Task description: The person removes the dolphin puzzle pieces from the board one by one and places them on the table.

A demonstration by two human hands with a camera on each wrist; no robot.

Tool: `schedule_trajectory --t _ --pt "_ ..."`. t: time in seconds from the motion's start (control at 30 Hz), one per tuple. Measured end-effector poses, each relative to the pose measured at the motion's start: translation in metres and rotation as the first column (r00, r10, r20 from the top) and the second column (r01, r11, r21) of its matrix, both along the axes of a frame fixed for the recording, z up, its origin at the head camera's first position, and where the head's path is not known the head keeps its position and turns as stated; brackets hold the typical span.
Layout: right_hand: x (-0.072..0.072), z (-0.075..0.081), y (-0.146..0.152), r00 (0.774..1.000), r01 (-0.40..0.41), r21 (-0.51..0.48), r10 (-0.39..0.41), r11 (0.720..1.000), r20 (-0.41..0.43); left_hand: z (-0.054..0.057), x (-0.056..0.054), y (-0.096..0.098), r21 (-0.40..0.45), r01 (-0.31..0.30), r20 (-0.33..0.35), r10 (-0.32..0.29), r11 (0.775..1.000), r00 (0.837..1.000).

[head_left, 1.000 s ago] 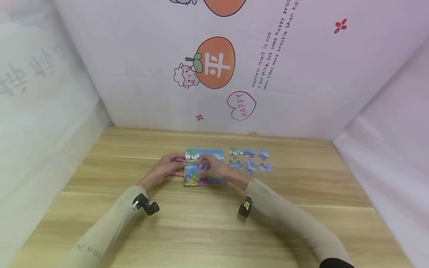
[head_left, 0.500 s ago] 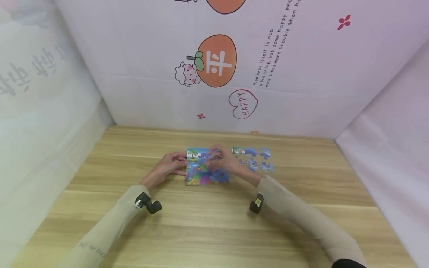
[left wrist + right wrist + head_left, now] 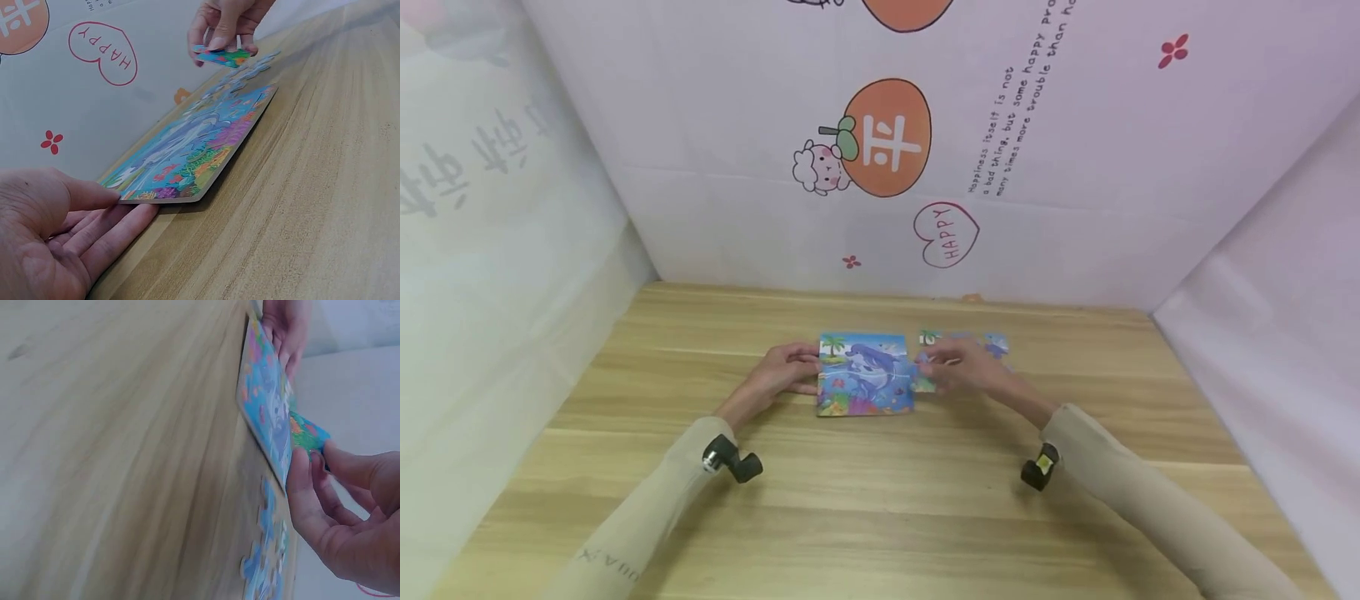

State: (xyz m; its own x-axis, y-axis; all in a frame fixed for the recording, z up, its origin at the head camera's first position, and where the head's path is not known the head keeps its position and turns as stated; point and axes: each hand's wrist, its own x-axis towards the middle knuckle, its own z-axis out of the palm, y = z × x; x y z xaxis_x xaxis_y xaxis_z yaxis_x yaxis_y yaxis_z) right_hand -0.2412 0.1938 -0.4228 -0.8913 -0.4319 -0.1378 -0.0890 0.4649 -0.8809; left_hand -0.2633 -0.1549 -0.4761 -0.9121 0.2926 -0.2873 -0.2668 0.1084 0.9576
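A puzzle board [image 3: 867, 375] with a dolphin, a palm tree and coral lies on the table. My left hand [image 3: 781, 371] holds its left edge; in the left wrist view the thumb is on top and the fingers [image 3: 119, 240] reach beneath the edge. Just past the board's right side, my right hand [image 3: 970, 367] pinches a colourful puzzle piece [image 3: 222, 56] between thumb and fingers. The piece is held up in the air, as the left wrist view shows. Several loose puzzle pieces [image 3: 265, 550] lie right of the board, partly hidden by the right hand in the head view.
The wooden table [image 3: 865, 508] spreads out in front of the board. A white printed sheet [image 3: 737, 225] stands behind it, with white cloth on the left [image 3: 497, 275] and right [image 3: 1262, 325].
My right hand has moved from above the board to its right, over the loose pieces, carrying the puzzle piece. The dolphin picture is uncovered now. My left hand stays at the board's edge.
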Motion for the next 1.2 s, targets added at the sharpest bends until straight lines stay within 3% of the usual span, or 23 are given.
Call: schedule_trajectory --t 0.1,0.2,0.5,0.67,0.9,1.2 --pt "0.005 -0.001 0.008 1.0 0.012 -0.006 -0.011 1.0 0.021 0.0 0.0 0.0 -0.009 -0.004 0.002 0.004 1.0 1.0" --pt "0.01 -0.003 0.012 0.997 0.072 -0.006 -0.072 0.997 0.029 0.0 -0.001 0.0 -0.007 -0.007 -0.001 0.007 1.0 1.0" --pt "0.02 -0.009 0.009 0.991 0.133 0.125 -0.132 0.983 -0.015 0.002 0.0 0.001 -0.003 -0.001 -0.009 0.001 1.0 1.0" --pt "0.023 -0.013 0.005 0.987 0.161 0.134 -0.162 0.978 -0.007 0.002 0.001 0.0 -0.002 -0.001 -0.012 0.0 1.0 1.0" --pt "0.024 -0.014 0.004 0.989 0.124 0.216 -0.103 0.969 -0.103 0.004 -0.002 0.002 -0.003 -0.005 -0.001 0.005 1.0 1.0" --pt "0.021 -0.01 0.001 0.996 0.087 0.244 -0.076 0.966 -0.055 0.002 -0.001 0.001 -0.012 -0.007 0.006 0.007 1.0 1.0"
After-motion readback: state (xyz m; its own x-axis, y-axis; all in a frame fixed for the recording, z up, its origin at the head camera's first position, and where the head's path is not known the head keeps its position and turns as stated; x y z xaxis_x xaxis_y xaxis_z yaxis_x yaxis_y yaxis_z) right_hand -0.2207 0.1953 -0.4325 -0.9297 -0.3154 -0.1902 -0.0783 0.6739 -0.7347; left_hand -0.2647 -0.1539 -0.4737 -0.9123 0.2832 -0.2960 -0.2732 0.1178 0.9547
